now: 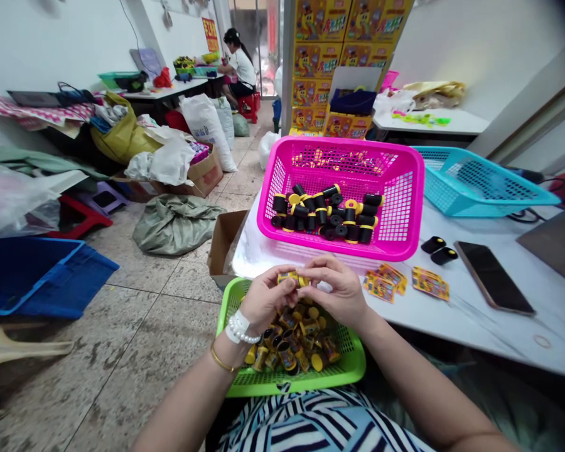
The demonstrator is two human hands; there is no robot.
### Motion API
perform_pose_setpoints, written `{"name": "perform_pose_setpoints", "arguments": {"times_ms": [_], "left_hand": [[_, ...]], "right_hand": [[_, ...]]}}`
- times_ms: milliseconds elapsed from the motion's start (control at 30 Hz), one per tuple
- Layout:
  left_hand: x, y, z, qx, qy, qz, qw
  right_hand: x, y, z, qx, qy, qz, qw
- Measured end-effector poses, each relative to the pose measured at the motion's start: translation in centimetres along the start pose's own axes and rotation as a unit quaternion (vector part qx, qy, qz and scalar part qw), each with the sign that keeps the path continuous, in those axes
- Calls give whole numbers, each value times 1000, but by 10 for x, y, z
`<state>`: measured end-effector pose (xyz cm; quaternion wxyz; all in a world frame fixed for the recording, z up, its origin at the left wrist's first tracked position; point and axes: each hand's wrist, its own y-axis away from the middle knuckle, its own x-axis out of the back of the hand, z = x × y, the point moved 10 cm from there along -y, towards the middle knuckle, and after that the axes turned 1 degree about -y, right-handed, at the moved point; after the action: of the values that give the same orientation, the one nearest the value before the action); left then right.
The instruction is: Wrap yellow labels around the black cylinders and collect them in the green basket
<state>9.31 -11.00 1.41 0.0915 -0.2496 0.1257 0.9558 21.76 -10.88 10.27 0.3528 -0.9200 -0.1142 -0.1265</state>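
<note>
Between my two hands is a small yellow labelled cylinder [288,277]. My left hand [266,297] wraps its fingers round it, and my right hand [338,290] pinches its right end. Below them a green basket [294,381] on my lap holds several labelled cylinders [289,355] with yellow ends. Beyond my hands a pink basket [341,247] stands on the white table, with several black cylinders [349,215] with yellow rims and some black rings inside. Flat printed labels [430,284] lie on the table to the right of my right hand.
Two black cylinders [444,255] and a phone [494,277] lie on the right of the table [489,348]. A turquoise basket [480,194] stands behind them. An open cardboard box [223,245] and a blue crate [42,282] are at left. A person [240,69] sits far back.
</note>
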Motion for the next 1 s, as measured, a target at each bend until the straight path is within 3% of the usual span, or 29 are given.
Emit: {"name": "perform_pose_setpoints", "arguments": {"times_ms": [100,167,267,367,433,533,633,733,833,1000], "left_hand": [[0,4,-15,53,5,-9,999],[2,8,-16,42,-28,-5,999],[2,15,-2,-52,-152,21,987],[-7,24,17,-166,-313,50,934],[-12,25,20,-199,-361,59,909],[-9,15,3,-132,-294,34,946],[0,9,-27,8,-134,11,991],[1,13,-41,89,-46,-7,995],[-5,18,-30,47,-57,-20,997],[-9,23,-6,-96,-162,9,982]], "right_hand": [[1,10,4,-13,15,-9,1000],[0,18,5,-21,11,-7,1000],[2,30,13,-67,-3,33,997],[2,44,31,-162,-58,73,982],[-2,51,42,-216,-105,85,967],[-2,50,43,-214,-117,81,966],[3,41,24,-115,-39,59,991],[2,39,5,-23,26,19,999],[4,42,0,-21,26,31,999],[8,55,21,-176,-53,103,978]]}}
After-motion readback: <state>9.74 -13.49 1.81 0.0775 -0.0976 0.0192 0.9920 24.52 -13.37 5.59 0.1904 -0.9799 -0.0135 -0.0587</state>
